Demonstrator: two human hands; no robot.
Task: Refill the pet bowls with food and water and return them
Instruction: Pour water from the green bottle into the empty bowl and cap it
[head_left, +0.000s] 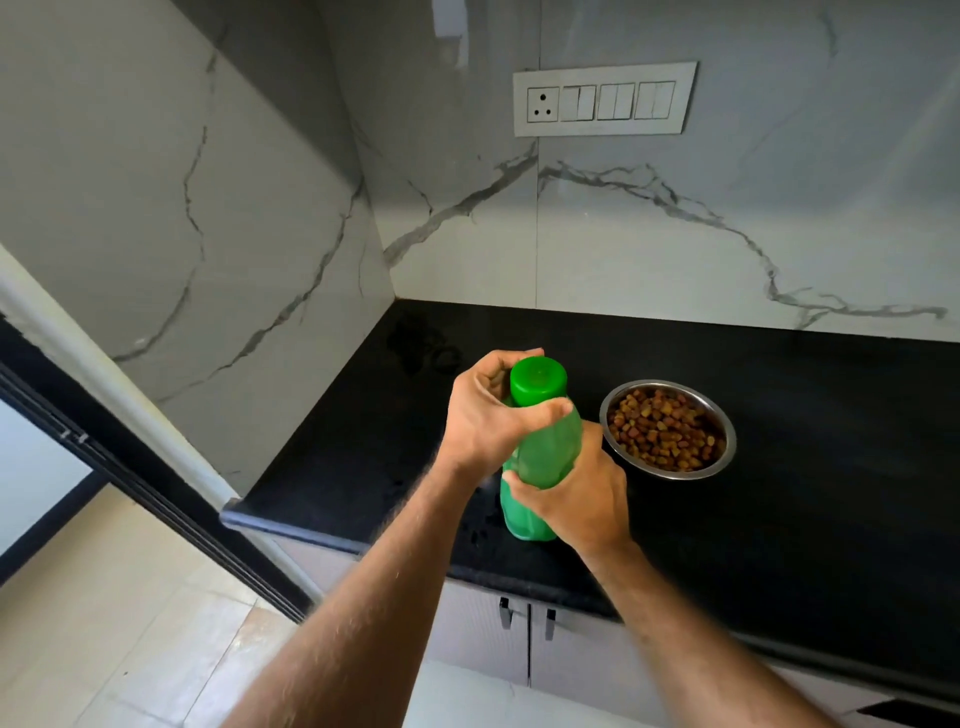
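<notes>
Left hand (485, 415) grips green bottle (545, 457) neck; right hand (576, 499) clamps translucent body; cap (537, 382) on.

Black counter (810, 467) open to the right and behind the steel bowl (668, 429). Bowl sits just beside the green bottle (545, 452), tight gap there. 2 marble walls (675, 234) close off the corner at left and back.

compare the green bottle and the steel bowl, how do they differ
The green bottle is tall, translucent plastic; the steel bowl is low, wide, shiny metal. The bottle is capped, the bowl open and full of brown kibble. The left hand and right hand grip the bottle; nothing touches the bowl. Both stand upright on the black counter.
</notes>
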